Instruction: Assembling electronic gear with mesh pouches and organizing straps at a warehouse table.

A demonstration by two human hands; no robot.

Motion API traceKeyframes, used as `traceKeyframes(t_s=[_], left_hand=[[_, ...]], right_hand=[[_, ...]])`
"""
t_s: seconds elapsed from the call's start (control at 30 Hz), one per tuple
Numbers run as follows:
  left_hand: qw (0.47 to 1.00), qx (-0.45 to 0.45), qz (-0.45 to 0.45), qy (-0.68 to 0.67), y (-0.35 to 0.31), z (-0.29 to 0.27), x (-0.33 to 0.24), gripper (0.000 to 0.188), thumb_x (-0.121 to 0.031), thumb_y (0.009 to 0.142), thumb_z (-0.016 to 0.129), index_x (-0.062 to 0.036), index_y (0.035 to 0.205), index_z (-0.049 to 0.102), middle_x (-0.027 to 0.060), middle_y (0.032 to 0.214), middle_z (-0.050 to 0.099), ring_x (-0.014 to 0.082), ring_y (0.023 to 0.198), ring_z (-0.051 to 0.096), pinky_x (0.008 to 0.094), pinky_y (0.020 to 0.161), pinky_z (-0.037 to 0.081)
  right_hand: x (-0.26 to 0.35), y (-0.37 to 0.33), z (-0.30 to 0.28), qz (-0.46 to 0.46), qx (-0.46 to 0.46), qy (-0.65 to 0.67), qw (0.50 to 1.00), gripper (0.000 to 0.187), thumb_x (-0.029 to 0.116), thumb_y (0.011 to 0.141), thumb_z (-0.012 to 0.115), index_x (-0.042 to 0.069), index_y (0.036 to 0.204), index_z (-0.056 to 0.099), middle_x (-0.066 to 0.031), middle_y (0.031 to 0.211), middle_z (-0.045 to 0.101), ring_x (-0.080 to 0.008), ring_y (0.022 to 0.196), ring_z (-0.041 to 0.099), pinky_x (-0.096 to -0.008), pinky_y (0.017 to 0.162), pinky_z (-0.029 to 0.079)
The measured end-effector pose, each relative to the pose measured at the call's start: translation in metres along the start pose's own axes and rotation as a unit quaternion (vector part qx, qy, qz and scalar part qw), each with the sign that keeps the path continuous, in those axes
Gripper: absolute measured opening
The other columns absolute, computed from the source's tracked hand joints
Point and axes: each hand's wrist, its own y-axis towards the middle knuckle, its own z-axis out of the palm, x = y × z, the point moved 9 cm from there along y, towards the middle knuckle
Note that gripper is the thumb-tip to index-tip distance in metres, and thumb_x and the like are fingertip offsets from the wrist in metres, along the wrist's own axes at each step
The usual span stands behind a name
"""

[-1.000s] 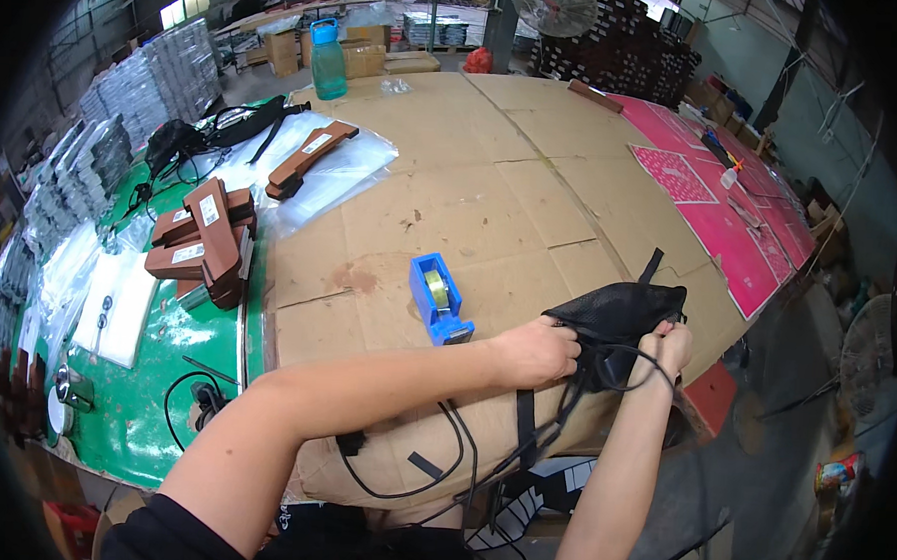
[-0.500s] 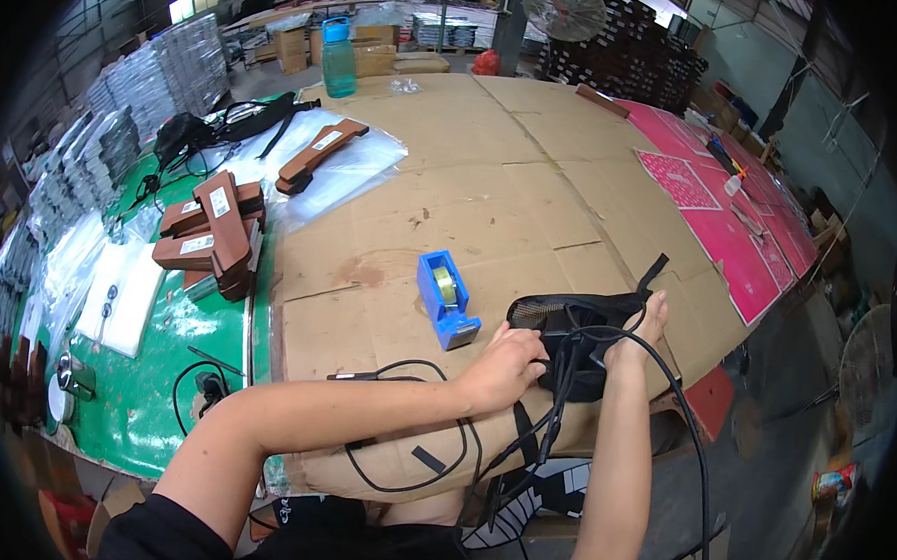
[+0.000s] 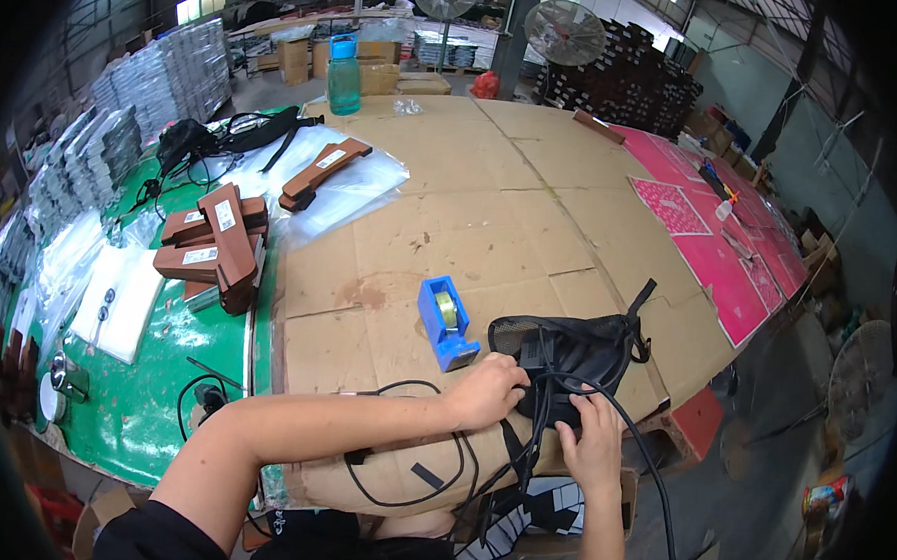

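A black mesh bag (image 3: 591, 351) with straps and black cables lies at the cardboard's near right edge. At the bag's left side my left hand (image 3: 489, 392) is closed, fingers curled on its edge; the fingertips are partly hidden. My right hand (image 3: 592, 441) rests against the bag's near right part, its fingers apart beside a thick black cable (image 3: 651, 459). That cable arches over the bag and drops past the table edge. Just beyond my left hand stands a blue tape dispenser (image 3: 449, 325) with a roll of tape. A thin cable (image 3: 399, 503) loops under my left forearm.
Brown parts (image 3: 232, 251) are piled on the green tabletop (image 3: 195, 354) at left, another on plastic sheets (image 3: 347, 191). A teal bottle (image 3: 344, 80) stands at the far edge. Pink sheets (image 3: 714, 277) cover the right side. A metal cup (image 3: 68, 376) sits at the near left.
My right hand has come down and left from the bag's far right side to its near part. The bag lies flatter and more spread out. My left hand stays at its left side.
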Motion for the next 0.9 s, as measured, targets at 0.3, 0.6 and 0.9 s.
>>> traceKeyframes(t_s=[0.3, 0.6, 0.9], left_hand=[[0.996, 0.059, 0.004, 0.066, -0.013, 0.011, -0.015, 0.044, -0.036, 0.079, 0.066, -0.0036, 0.108, 0.066, 0.0193, 0.098, 0.057, 0.035, 0.103, 0.049, 0.0421, 0.089, 0.043], [0.991, 0.115, 0.044, -0.05, -0.015, 0.037, -0.039, 0.031, -0.027, 0.089, 0.05, -0.0023, 0.097, 0.067, 0.0144, 0.103, 0.062, 0.0302, 0.111, 0.05, 0.045, 0.103, 0.032], [0.982, 0.177, -0.056, 0.043, -0.035, 0.043, -0.057, 0.074, -0.061, 0.072, 0.066, 0.0083, 0.097, 0.06, 0.0222, 0.106, 0.054, 0.0362, 0.113, 0.046, 0.0484, 0.101, 0.032]], right_hand=[[-0.002, 0.006, 0.013, -0.004, -0.027, 0.009, 1.0, 0.023, 0.016, 0.064, 0.078, 0.005, 0.078, 0.064, -0.0117, 0.091, 0.055, -0.0315, 0.089, 0.053, -0.0418, 0.076, 0.043], [-0.018, 0.031, 0.021, 0.089, -0.005, -0.12, 0.989, 0.021, 0.024, 0.078, 0.069, 0.003, 0.073, 0.068, -0.0152, 0.077, 0.058, -0.0338, 0.075, 0.061, -0.0416, 0.067, 0.049], [0.003, 0.016, 0.02, 0.061, 0.058, -0.131, 0.988, 0.017, 0.018, 0.08, 0.065, 0.001, 0.078, 0.067, -0.0157, 0.08, 0.058, -0.0334, 0.081, 0.059, -0.0433, 0.072, 0.047]])
